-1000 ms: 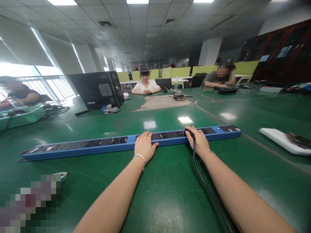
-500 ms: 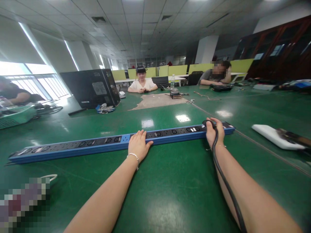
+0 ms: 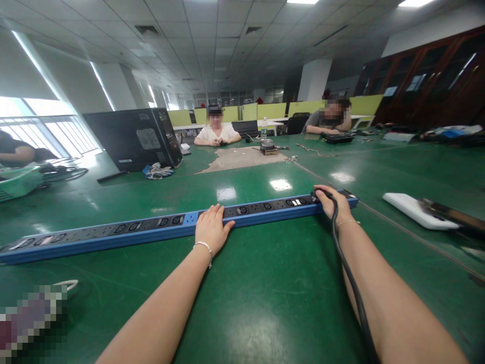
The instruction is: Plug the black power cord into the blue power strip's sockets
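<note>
A long blue power strip [image 3: 151,236] with black sockets lies across the green table. My left hand [image 3: 213,230] rests over its middle, fingers across the top toward the far side and thumb along the near edge, gripping it. Just left of that hand is a blue socket [image 3: 190,218]. At the strip's right end, my right hand [image 3: 333,203] grips a black plug [image 3: 314,195] against the sockets. Whether the plug sits fully in a socket is hidden by the fingers. Its black cable [image 3: 346,263] runs down along my right forearm.
A white power bank-like object [image 3: 403,210] lies at the right, and a blurred-out item [image 3: 34,313] at the lower left. Farther back are a black computer case [image 3: 132,139], gloves [image 3: 158,172], a green basket [image 3: 20,183] and several people seated around the table.
The view has shifted slightly, moving the scene left. My right hand has tilted, its fingers now pointing more to the left over the plug. My left hand keeps its place on the strip.
</note>
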